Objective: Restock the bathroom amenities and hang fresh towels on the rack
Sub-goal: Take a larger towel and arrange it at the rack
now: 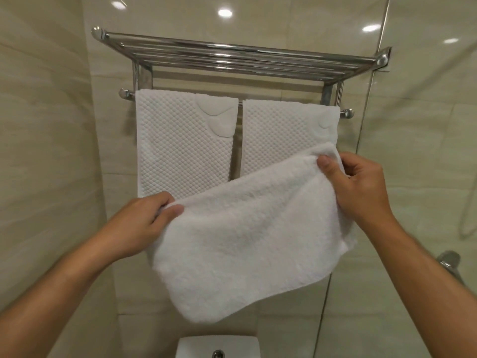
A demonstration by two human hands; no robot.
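A chrome towel rack is fixed to the tiled wall, with a shelf of bars on top and a rail below. Two white waffle-textured towels hang side by side on the lower rail, one on the left and one on the right. In front of them I hold a folded, fluffy white towel, tilted with its right end higher. My left hand pinches its upper left corner. My right hand grips its upper right corner. The fluffy towel hides the lower parts of both hanging towels.
A white toilet cistern with a chrome flush button sits directly below. A glass shower partition edge runs down the right side, with a chrome fitting behind it. Beige tiled walls surround the rack.
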